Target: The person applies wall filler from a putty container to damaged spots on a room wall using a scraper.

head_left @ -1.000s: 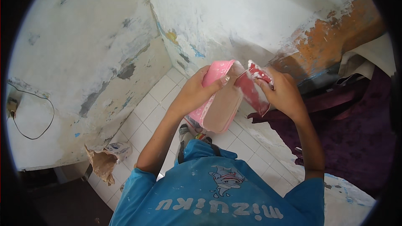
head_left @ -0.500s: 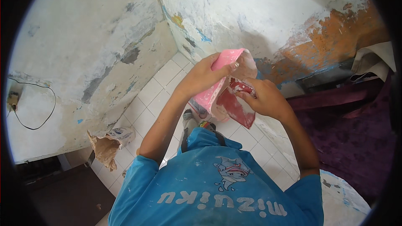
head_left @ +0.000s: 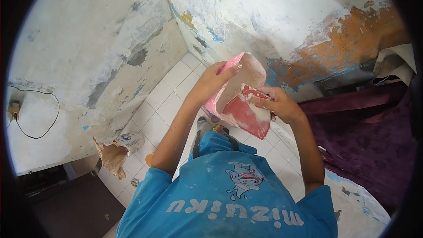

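Observation:
My left hand (head_left: 217, 78) grips the rim of a pink tub (head_left: 214, 102), fingers outside and thumb over the edge. The tub is tipped toward me, and whitish paste coats its inner wall. In my right hand (head_left: 278, 103) is a red, flat plastering scraper (head_left: 247, 115) smeared with the same pale paste. Its blade lies across the near opening of the tub, one corner pointing down toward my shirt. Paste clings to my fingers and to the scraper's grip edge.
Peeling walls meet in a corner ahead over white floor tiles (head_left: 179, 79). A torn paper bag (head_left: 112, 154) lies at left near a dark brown panel (head_left: 77, 205). A black cord (head_left: 58, 110) hangs from a wall socket. Purple cloth (head_left: 361, 150) drapes at right.
The tub has turned so that more of its inside faces me. My right hand and the scraper have shifted slightly right and lower, showing more of the red blade.

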`<state>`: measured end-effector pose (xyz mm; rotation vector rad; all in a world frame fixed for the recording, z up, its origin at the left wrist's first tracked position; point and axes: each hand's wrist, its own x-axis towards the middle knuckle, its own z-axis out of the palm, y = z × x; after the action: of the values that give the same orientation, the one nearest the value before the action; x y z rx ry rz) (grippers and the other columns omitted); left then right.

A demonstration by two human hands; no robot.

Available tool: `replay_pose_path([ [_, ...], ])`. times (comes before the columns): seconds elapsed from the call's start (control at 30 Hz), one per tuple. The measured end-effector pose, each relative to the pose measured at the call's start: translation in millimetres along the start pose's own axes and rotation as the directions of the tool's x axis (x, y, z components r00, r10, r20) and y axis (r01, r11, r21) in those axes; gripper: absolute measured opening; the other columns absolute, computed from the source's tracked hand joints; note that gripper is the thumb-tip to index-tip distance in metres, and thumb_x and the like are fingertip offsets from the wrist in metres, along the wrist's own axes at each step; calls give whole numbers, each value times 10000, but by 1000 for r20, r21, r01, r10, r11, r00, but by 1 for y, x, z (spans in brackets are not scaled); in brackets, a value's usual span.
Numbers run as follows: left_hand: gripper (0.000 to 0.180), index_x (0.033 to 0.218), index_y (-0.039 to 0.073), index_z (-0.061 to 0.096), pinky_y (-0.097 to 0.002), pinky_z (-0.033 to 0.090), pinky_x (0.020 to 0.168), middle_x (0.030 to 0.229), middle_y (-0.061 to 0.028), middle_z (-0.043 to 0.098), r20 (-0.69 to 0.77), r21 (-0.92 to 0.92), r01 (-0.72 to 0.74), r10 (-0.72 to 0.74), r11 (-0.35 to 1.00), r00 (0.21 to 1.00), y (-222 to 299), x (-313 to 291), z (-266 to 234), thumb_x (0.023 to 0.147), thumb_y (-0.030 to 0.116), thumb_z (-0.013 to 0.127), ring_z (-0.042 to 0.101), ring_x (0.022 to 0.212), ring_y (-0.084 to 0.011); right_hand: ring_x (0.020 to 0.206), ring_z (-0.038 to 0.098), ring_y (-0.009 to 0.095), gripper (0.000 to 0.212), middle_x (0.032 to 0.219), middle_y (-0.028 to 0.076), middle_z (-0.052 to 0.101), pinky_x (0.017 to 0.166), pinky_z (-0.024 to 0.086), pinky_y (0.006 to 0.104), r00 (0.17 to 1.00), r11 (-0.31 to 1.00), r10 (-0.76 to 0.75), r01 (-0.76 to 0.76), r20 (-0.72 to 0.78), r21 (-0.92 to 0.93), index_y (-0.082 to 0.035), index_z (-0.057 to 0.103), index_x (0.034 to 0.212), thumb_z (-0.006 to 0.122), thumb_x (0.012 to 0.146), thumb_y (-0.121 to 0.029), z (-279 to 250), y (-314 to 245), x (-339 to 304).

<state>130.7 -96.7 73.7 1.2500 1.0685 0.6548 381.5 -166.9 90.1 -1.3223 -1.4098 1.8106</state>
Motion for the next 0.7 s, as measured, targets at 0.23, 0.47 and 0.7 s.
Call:
replay_pose_path([
  [0.23, 558, 1388, -45, 560, -309, 537, 935, 1233, -129, 678, -37, -357, -47, 36, 933, 999, -9, -1, -17, 1037, 388, 583, 659, 1086, -166, 963, 679, 97, 404, 1139, 71, 706, 833, 539, 238, 994, 862, -50, 90, -92, 498, 58, 602, 1298, 689, 1003, -205, 21, 12, 1],
  [0.47, 495, 1382, 18, 573, -326, 538, 959, 1270, -92, 665, 37, -670, -2, 36, 743, 999, -15, 6, -28, 1051, 385, 556, 655, 1124, -170, 1205, 612, 141, 546, 1323, 48, 611, 991, 518, 336, 876, 703, -269, 463, -400, 540, -62, 440, 1488, 665, 991, -83, 23, -29, -7],
  [0.7, 521, 1402, 26, 536, -368, 570, 953, 1274, -118, 662, 135, -683, -12, 142, 730, 981, 17, 2, -39, 1063, 417, 487, 674, 1128, -207, 1221, 586, 151, 569, 1411, 61, 552, 1018, 492, 340, 200, 550, -636, 794, -745, -257, -39, 386, 1531, 616, 1011, -44, -6, -190, -58],
])
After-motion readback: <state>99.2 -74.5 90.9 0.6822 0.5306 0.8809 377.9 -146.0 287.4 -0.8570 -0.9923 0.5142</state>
